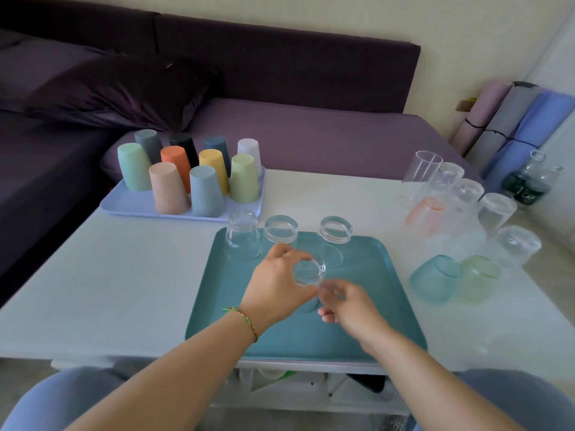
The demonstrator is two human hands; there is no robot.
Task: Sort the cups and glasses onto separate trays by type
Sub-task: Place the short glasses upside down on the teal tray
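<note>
A teal tray (373, 312) lies at the table's near edge. Three clear glasses stand upside down along its far side, the left one (243, 236), the middle one (281, 229) and the right one (335, 230). My left hand (275, 287) grips a fourth clear glass (308, 272) upside down over the tray's middle. My right hand (350, 307) is just beside it, fingers apart, touching the glass low down. Several coloured plastic cups (169, 188) stand upside down on a lilac tray (130, 203) at the far left.
Several loose glasses stand on the white table at the right: clear ones (497, 209), a tall tumbler (421, 172), a pink one (424, 214), a teal one (435, 278) and a green one (477, 275). A purple sofa (311, 138) runs behind the table. Rolled mats (510, 126) lean at far right.
</note>
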